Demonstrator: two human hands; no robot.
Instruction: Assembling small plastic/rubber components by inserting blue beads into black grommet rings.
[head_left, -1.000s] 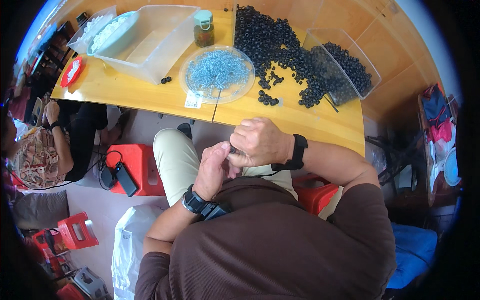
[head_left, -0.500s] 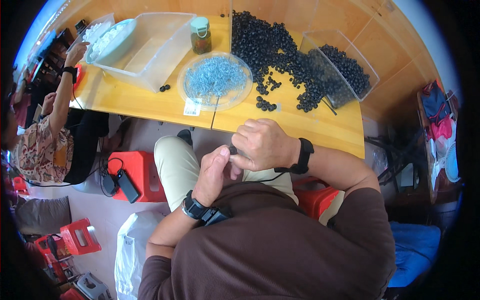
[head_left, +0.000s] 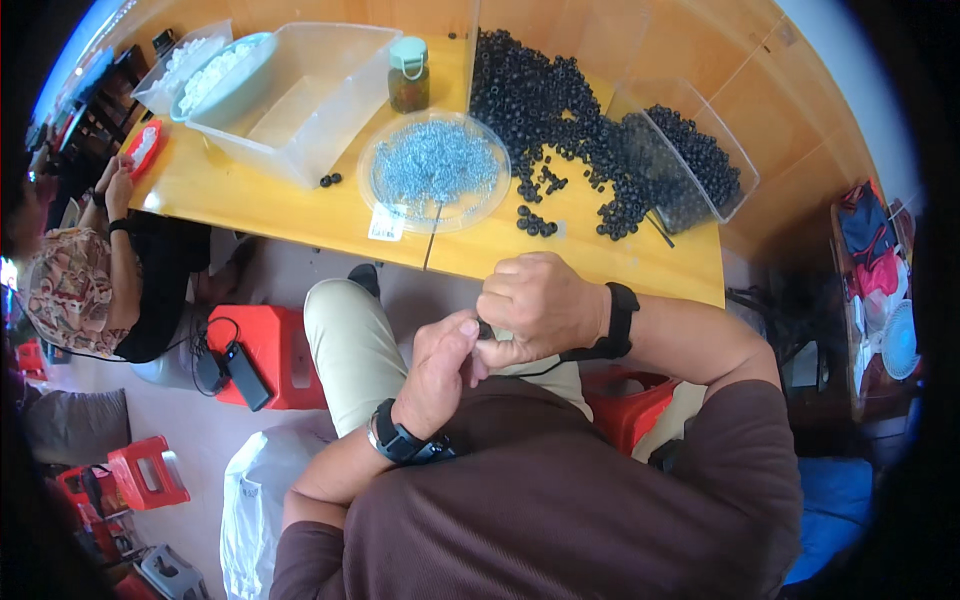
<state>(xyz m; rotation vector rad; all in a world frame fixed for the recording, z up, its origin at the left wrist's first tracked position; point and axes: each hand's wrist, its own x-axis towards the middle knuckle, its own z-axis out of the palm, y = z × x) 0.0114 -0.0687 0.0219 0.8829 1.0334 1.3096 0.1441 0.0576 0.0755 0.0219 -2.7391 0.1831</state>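
Yellow wood fills the space beyond the hands: a table (head_left: 300, 215) whose far edge is cut off at the top of the view. On it, past the left hand, sits a clear plastic tub (head_left: 300, 95), and further left a pale bowl (head_left: 225, 70) of white pieces that are too small to tell apart. Beyond the right hand a heap of small black rings (head_left: 560, 110) spreads over the wood and into a tilted clear box (head_left: 690, 160). Straight ahead of both hands lies a clear round dish (head_left: 433, 170) of little silvery bits, their shape hard to make out, with a capped jar (head_left: 408, 75) behind it.

Far to the left, another person (head_left: 75, 285) sits at the table's end, one hand on the wood, partly cut off by the dark rim.

Below the table, the right hand (head_left: 540, 305) is curled closed and the left hand (head_left: 440, 365) meets it, thumb and fingertips pinched together. Between them sits a small black piece (head_left: 485, 329), held over the lap and mostly hidden by the fingers; only a dark sliver shows, and which hand truly grips it cannot be told.
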